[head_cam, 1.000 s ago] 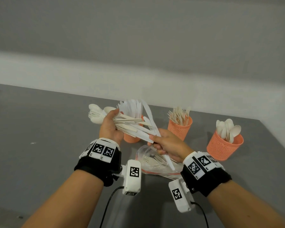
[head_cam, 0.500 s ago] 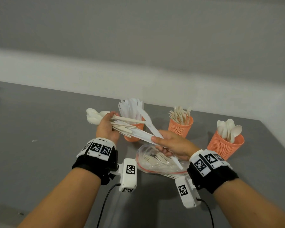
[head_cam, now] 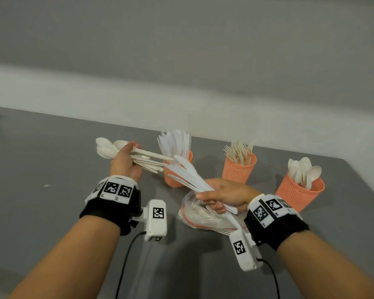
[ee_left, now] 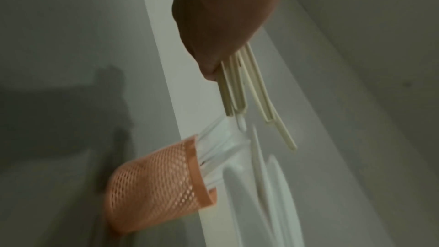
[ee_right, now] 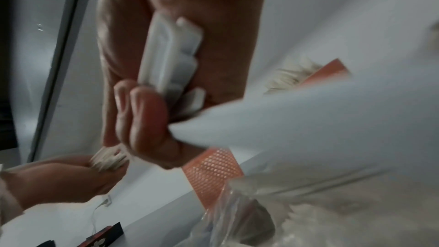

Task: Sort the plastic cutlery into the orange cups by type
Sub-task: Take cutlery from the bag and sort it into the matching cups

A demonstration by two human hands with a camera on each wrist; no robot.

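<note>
My left hand [head_cam: 127, 154] grips a bundle of cream spoons and forks [head_cam: 115, 148], bowls pointing left, handles [ee_left: 247, 85] sticking out right. My right hand [head_cam: 209, 201] grips a bundle of white knives [head_cam: 188, 175] by the handles [ee_right: 171, 52], blades fanned up and left in front of the knife cup. Three orange mesh cups stand in a row: the left cup [head_cam: 173, 176] holds knives, the middle cup [head_cam: 239, 169] forks, the right cup [head_cam: 298, 193] spoons. The two bundles are apart.
A clear plastic bag [head_cam: 200, 216] with more cutlery lies on the grey table [head_cam: 52, 201] under my right hand. A white wall base runs along the table's far edge. The table's right edge is close beyond the spoon cup.
My right hand has drawn the white knives down and to the right, out of the mixed bundle. The left hand keeps the cream pieces and has shifted slightly left.
</note>
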